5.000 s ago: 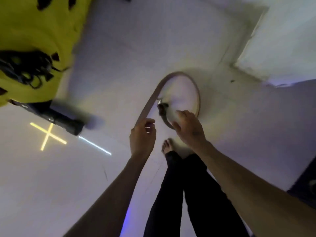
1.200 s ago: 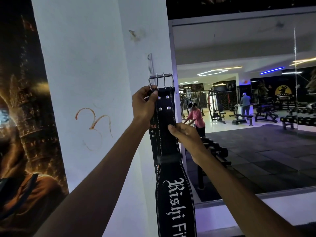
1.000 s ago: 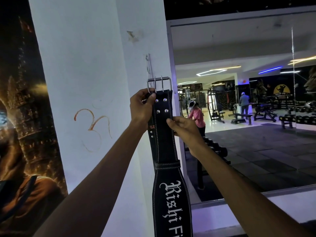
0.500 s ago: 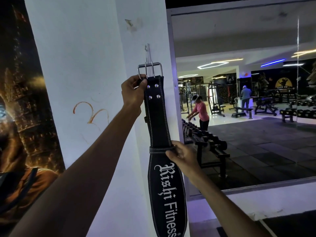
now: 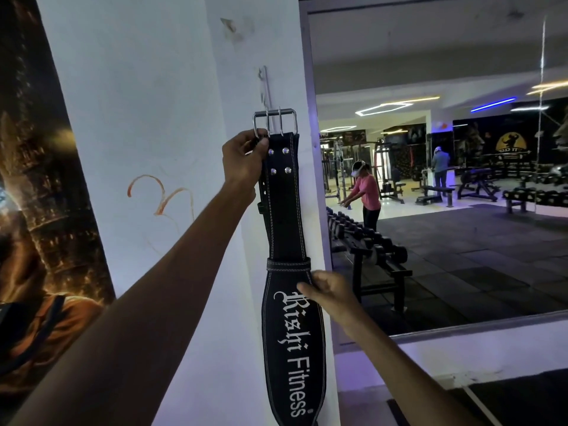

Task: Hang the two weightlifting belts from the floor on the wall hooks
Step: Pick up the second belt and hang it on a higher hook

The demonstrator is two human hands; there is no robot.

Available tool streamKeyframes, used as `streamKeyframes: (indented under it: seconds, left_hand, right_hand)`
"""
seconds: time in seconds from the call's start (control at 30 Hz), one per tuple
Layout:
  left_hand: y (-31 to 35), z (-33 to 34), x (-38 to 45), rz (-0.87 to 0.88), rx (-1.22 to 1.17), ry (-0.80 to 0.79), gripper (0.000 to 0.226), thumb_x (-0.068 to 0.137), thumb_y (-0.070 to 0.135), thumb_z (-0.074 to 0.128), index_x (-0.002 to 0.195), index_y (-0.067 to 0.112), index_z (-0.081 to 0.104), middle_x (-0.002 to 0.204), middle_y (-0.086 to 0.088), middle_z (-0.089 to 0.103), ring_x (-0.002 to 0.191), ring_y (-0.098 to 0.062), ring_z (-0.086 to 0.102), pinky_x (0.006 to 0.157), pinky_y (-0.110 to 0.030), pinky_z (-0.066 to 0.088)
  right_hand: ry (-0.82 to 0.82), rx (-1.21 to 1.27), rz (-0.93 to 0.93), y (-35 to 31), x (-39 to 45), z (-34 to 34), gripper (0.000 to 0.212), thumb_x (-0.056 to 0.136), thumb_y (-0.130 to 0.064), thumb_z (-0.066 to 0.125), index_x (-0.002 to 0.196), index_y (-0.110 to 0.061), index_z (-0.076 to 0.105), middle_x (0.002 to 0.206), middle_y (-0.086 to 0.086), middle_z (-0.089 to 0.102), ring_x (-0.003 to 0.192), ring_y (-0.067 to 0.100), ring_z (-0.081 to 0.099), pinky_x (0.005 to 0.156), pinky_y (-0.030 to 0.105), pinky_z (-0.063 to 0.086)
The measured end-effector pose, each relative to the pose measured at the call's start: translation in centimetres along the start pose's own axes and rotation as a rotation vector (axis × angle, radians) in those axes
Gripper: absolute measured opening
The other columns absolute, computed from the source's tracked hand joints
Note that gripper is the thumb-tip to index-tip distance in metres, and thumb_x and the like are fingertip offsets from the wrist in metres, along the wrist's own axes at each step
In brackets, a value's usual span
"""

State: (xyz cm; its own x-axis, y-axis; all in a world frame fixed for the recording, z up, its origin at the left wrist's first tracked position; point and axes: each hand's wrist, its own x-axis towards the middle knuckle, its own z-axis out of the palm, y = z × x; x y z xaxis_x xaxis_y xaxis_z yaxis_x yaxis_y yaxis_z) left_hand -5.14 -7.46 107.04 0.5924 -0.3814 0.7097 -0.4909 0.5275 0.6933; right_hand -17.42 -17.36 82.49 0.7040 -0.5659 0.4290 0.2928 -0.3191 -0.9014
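The left hand [image 5: 244,158] pinches the black belt [image 5: 287,241] just under its steel buckle [image 5: 275,121], below the wall hook [image 5: 265,87]. The belt hangs flat against the white pillar [image 5: 153,118], near its right edge. The right hand [image 5: 330,292], fingers curled, touches the belt's wide part, with open gym floor [image 5: 476,256] to the right.

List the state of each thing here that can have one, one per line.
Black belt: hanging upright against the white pillar, still held.
Buckle: at the wall hook, whether it is hooked on cannot be told.
Wall hook: on the pillar, just above the buckle.
Left hand: gripping the belt's top.
Right hand: touching the belt's wide part.
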Motion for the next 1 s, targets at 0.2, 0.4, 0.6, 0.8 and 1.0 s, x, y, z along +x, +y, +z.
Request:
streamKeyframes:
  seconds: [0.2, 0.4, 0.6, 0.8, 1.0]
  left_hand:
    - [-0.1, 0.0, 0.0, 0.007, 0.014, 0.000, 0.020, 0.094, 0.002, 0.062, 0.089, 0.020, 0.070, 0.102, -0.020, 0.071, 0.090, -0.029, 0.065, 0.091, -0.062, 0.057]
    - [-1.2, -0.6, -0.4, -0.004, 0.009, 0.005, 0.019, 0.095, -0.001, 0.061, 0.092, 0.016, 0.069, 0.103, -0.020, 0.070, 0.090, -0.030, 0.064, 0.092, -0.058, 0.057]
    - [-1.8, -0.5, -1.0, -0.043, -0.039, -0.001, 0.013, 0.097, 0.000, 0.060, 0.106, 0.006, 0.067, 0.094, -0.016, 0.070, 0.068, -0.018, 0.066, 0.073, -0.039, 0.060]
    - [-2.1, 0.0, -2.5, -0.091, -0.098, 0.012, 0.024, 0.095, 0.002, 0.065, 0.119, 0.004, 0.063, 0.090, -0.010, 0.073, 0.064, -0.011, 0.072, 0.066, -0.031, 0.063]
    - [-2.3, 0.0, -3.6, -0.109, -0.101, -0.054, 0.059, 0.095, 0.007, 0.068, 0.149, 0.002, 0.043, 0.119, -0.019, 0.073, 0.097, -0.023, 0.074, 0.093, -0.042, 0.061]
  right_hand:
    - [0.029, 0.065, 0.142, 5.0, -3.2, 0.7, 0.026, 0.075, -0.027, 0.084, 0.093, -0.011, 0.074, 0.089, 0.004, 0.079, 0.083, 0.016, 0.072, 0.072, 0.024, 0.058]
    - [-0.096, -0.062, 0.153, 5.7, -3.4, -0.6, 0.030, 0.089, -0.020, 0.073, 0.113, -0.002, 0.068, 0.103, 0.009, 0.076, 0.090, 0.015, 0.069, 0.077, 0.018, 0.053]
    - [0.185, 0.062, -0.217, -8.9, 3.3, -0.8, 0.047, 0.101, -0.025, 0.051, 0.146, -0.021, 0.039, 0.100, 0.010, 0.070, 0.094, 0.025, 0.066, 0.079, 0.022, 0.057]
    - [0.234, -0.116, -0.341, -17.3, 7.6, -0.1, 0.052, 0.094, -0.039, 0.062, 0.143, -0.032, 0.043, 0.083, -0.007, 0.068, 0.078, -0.004, 0.065, 0.072, 0.016, 0.050]
    - [0.281, -0.014, -0.393, -18.6, 9.3, 0.1, 0.023, 0.087, -0.013, 0.073, 0.108, -0.019, 0.065, 0.092, 0.007, 0.075, 0.081, 0.015, 0.073, 0.069, 0.023, 0.057]
